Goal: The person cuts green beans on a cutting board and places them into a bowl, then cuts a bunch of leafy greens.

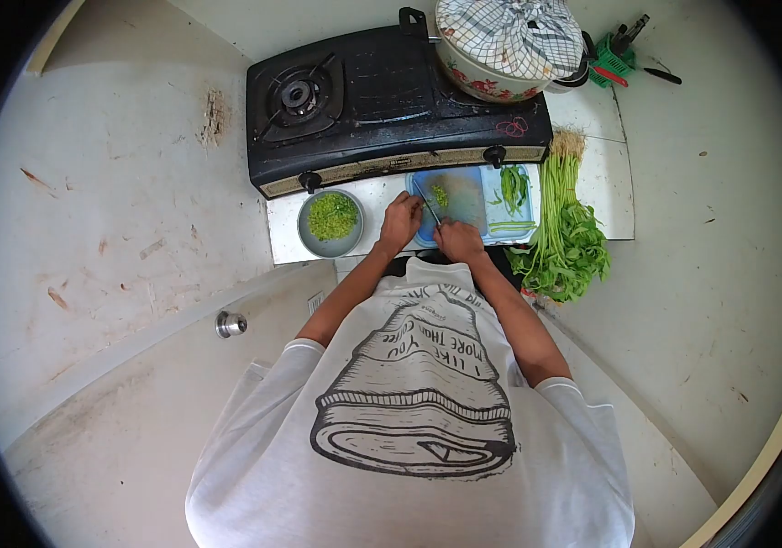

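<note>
the knife (427, 202) lies slanted over the blue board (468, 203), between the two hands, its blade running away from the right hand toward the far side of the left. the right hand (460, 240) is closed around the handle, which its fingers mostly cover. the left hand (402, 221) is curled at the board's near left edge, close to the blade; its fingertips are hidden, so i cannot tell whether it pinches anything. just beyond the hands sits a small heap of chopped greens (441, 195), its pieces too small to make out. right of the right hand, leafy pieces (514, 187) lie on the board's paler side, and farther right is a big bunch of stalks (557, 192), roots pointing away. left of the left hand stands a bowl (304, 239) of chopped green bits. beyond both hands is the stove (382, 68); its far right holds a pot (482, 87), cloth over its lid, cut off at the top.
</note>
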The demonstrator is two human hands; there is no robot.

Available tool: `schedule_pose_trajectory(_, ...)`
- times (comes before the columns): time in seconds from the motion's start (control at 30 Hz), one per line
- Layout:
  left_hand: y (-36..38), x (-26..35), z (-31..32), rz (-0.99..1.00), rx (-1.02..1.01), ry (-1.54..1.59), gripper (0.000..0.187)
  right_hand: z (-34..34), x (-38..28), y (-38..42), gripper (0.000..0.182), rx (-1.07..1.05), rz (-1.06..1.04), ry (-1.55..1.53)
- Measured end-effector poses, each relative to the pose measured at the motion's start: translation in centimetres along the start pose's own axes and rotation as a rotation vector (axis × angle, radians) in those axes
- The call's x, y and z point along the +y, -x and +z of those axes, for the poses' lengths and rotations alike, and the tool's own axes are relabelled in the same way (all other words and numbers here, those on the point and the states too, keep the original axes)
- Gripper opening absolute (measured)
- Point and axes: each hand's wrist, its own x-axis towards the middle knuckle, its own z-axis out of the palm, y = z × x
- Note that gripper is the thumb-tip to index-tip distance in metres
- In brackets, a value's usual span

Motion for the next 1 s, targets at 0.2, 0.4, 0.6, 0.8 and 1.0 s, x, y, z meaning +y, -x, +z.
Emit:
schedule_pose_trajectory(0.2, 0.1, 0.4, -0.2, 0.004, 0.001, 0.004, 0.014, -0.1, 0.6, 0.6, 0.043, 0.016, 0.034, 0.007)
schedule_pose_trajectory(0.4, 0.0, 0.6, -0.4, 0.018, -0.005, -0.029, 0.012, -0.3, 0.1, 0.8, 0.042, 0.017, -0.036, 0.009)
schedule_pose_trajectory(0.6, 0.1, 0.9, -0.6, 0.013, 0.001, -0.006, 0.010, 0.5, 0.2, 0.1, 0.042, 0.047, -0.078, 0.013)
schedule_pose_trajectory(0.8, 0.1, 0.5, -0.3, 0.020, 0.031, -0.005, 0.010, 0.4, -0.2, -0.6, 0.043, 0.048, -0.072, 0.028)
schedule_pose_trajectory(1.0, 0.1, -0.3, 0.2, -0.019, 0.036, 0.048, 0.009, 0.5, 0.0, 0.4, 0.043, 0.006, -0.025, 0.032)
